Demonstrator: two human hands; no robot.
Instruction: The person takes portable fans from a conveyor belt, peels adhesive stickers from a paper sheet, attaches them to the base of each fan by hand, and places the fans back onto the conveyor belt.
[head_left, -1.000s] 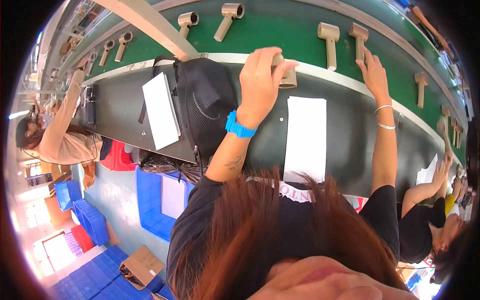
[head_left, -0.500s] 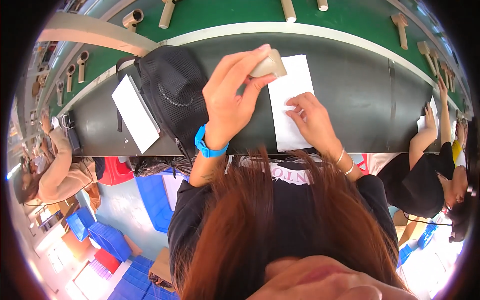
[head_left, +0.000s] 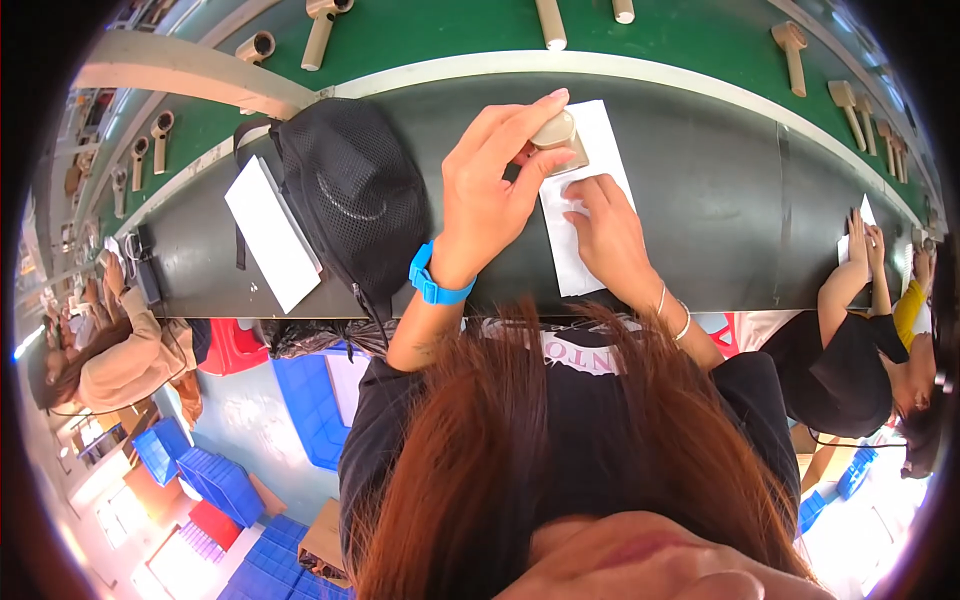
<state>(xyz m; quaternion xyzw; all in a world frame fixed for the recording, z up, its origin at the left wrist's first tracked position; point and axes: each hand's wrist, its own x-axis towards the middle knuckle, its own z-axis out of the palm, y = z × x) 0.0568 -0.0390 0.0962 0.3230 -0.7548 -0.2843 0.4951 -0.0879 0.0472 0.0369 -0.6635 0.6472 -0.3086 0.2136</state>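
My left hand [head_left: 490, 190], with a blue strap on its wrist, is closed around a beige rounded piece [head_left: 558, 138]. Its kind is unclear, as my fingers cover part of it. The piece is over the upper part of a white paper sheet [head_left: 605, 130] on the dark table. Lower on the same sheet is my right hand [head_left: 610, 230], fingers bent and drawn together at the paper. Whatever those fingertips pinch, if anything, is too small to make out. Thin bracelets circle the right wrist.
A black mesh backpack [head_left: 350, 190] lies left of my left arm, with white papers [head_left: 272, 235] against it. Beyond a pale rail, a green conveyor [head_left: 440, 30] carries several beige hair-dryer-shaped devices [head_left: 790, 60]. People sit at both sides; blue crates [head_left: 220, 480] stand behind.
My left hand has moved right with the beige piece, turning it and bringing it closer to my right hand. The right fingers have drawn together, and the devices on the conveyor have shifted left.
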